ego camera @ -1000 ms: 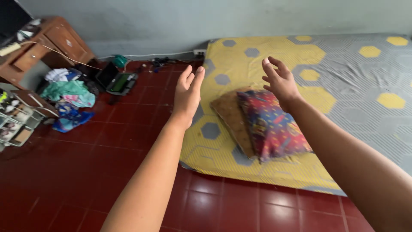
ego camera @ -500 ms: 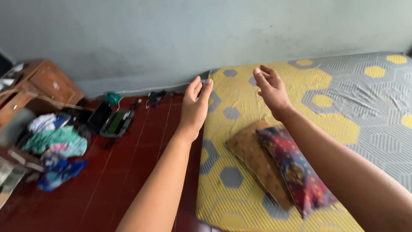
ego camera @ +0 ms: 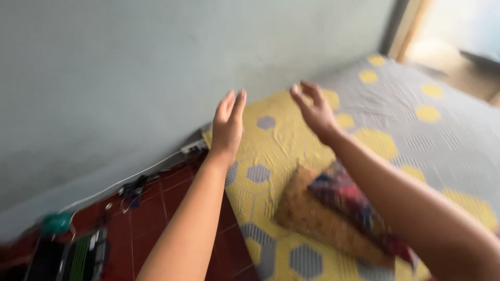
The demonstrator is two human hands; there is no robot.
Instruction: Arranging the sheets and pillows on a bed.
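Both arms extended forward, raised above the near corner of the mattress. Left hand upright, palm turned inward, fingers straight and close together, nothing in it. Right hand open too, fingers loosely curled and spread a little, also holding nothing. Neither hand touches anything; a clear gap between them.

Mattress lies on the floor against a plain grey-green wall. Its cover is patterned in hexagons: yellow ground with grey hexagons at the near corner, grey ground with yellow hexagons farther right.

Below the right forearm, two pillows lie on the yellow part of the mattress. Brown pillow lies flat, long side running diagonally. Multicoloured pillow, dark red and blue print, overlaps its right edge and is partly hidden by the forearm. Of the things in view, the pillows lie nearest the hands, lower in frame and well apart from them.

Floor of dark red tiles left of the mattress. A white cable runs along the foot of the wall toward the mattress corner. Small dark items lie beside it, too blurred to identify. Lower left: a teal round object and a flat dark case with a green stripe, both blurred; no label detail legible.
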